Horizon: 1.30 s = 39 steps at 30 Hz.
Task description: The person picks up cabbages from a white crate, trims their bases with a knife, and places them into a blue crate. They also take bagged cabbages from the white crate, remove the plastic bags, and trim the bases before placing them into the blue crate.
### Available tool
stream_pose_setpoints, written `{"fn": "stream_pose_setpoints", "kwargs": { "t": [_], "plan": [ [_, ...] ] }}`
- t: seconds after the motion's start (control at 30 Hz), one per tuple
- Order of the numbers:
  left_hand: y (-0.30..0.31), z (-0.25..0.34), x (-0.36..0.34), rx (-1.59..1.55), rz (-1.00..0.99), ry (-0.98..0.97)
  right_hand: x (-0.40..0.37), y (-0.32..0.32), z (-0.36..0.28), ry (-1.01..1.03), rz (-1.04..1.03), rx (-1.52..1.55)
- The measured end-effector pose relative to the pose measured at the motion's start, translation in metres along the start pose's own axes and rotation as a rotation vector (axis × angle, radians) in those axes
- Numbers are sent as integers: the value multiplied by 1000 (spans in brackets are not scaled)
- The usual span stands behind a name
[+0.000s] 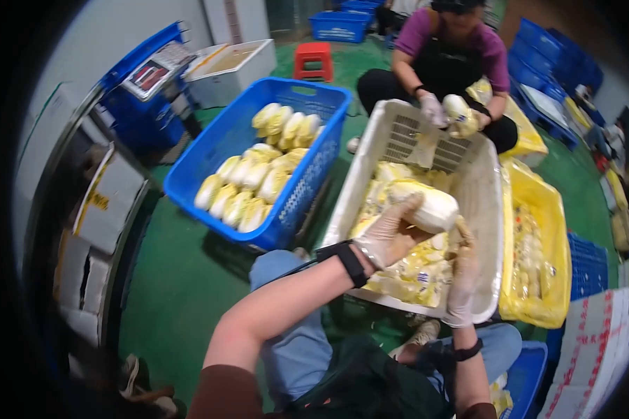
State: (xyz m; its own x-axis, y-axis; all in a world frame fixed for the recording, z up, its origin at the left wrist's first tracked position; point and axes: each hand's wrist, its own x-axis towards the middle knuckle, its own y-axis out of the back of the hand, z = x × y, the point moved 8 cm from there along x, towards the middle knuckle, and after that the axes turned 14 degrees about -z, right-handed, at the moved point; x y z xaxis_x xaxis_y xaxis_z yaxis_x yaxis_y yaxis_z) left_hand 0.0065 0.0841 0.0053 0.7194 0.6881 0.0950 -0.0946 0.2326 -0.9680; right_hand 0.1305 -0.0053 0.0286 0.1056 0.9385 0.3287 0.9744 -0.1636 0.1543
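Plainly, we are gripping the cabbage (430, 206) in our left hand (388, 237), holding it above the white crate (488, 183), over the leaves and trimmings piled inside. As we are judging it, the weak point is that one gloved hand is carrying most of the weight near one end; if the thin glove is slick, the head may be slipping out and dropping back into the pile, bruising itself. Our right hand (461, 279) is doing little to guard against that; its fingers are stretching upward, apart and unclenched, just touching the cabbage's near end rather than closing round it.

Our left arm is reaching forward and up from the lower left, wrist bent, palm turning toward the cabbage with fingers wrapping its side; our right forearm is rising almost straight from our lap.

Across the crate a co-worker (446, 49) is handling another head with both hands at the far rim; the two pairs of hands are well apart. Beside us, the blue crate (318, 171) is holding rows of cabbages, while the yellow-lined crate (538, 199) is sitting to our right.
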Motion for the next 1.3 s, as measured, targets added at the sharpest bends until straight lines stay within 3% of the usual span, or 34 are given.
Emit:
{"fn": "stream_pose_setpoints", "kwargs": {
  "t": [0.07, 0.17, 0.47, 0.6, 0.7, 0.8, 0.83, 0.87, 0.93, 0.97, 1.0, 1.07, 1.1, 1.13, 1.17, 1.2, 1.27, 1.3],
  "plan": [
    [-7, -3, -2, -79, -49, 22, -1, -6, -21, 13, 6, -273],
    [-6, -7, -12, -54, 17, 47, -6, -8, -31, 29, 4, -346],
    [8, -29, -10, 69, 28, 95, -3, 2, -18, 79, 37, -322],
    [1, -21, -2, 87, -42, 89, -15, 68, 100, -514, 380, 356],
    [-54, 24, -21, 123, -128, 27, -19, 77, 108, -567, 418, 425],
    [-73, 101, -55, 135, -152, -123, -27, 39, 99, -541, 290, 287],
    [-75, 128, -69, 99, -120, -154, -30, 20, 100, -525, 125, 83],
    [-47, 164, -74, 186, -72, -277, -31, -2, 98, -502, -38, -121],
    [-34, 225, -105, 199, 39, -373, -41, -44, 83, -419, -105, -201],
    [-19, 260, -112, 317, -15, -359, -41, -60, 75, -333, -171, -275],
    [-9, 287, -127, 395, 125, -458, -43, -61, 81, -343, -172, -280],
    [52, 340, -145, 266, 399, -496, -46, -64, 91, -326, -221, -432],
    [97, 378, -144, 293, 365, -562, -47, -61, 95, -289, -184, -394],
    [113, 408, -153, 565, 450, -634, -44, -64, 91, -300, -182, -399],
    [126, 429, -166, 789, 697, -706, -44, -66, 86, -387, -192, -359],
    [135, 442, -172, 960, 906, -640, -45, -68, 88, -475, -198, -317],
    [150, 474, -162, 1706, 1039, -709, -46, -69, 93, -538, -149, -297],
    [157, 478, -153, 1703, 1033, -686, -36, -81, 69, -453, -216, -462]
  ]
}}
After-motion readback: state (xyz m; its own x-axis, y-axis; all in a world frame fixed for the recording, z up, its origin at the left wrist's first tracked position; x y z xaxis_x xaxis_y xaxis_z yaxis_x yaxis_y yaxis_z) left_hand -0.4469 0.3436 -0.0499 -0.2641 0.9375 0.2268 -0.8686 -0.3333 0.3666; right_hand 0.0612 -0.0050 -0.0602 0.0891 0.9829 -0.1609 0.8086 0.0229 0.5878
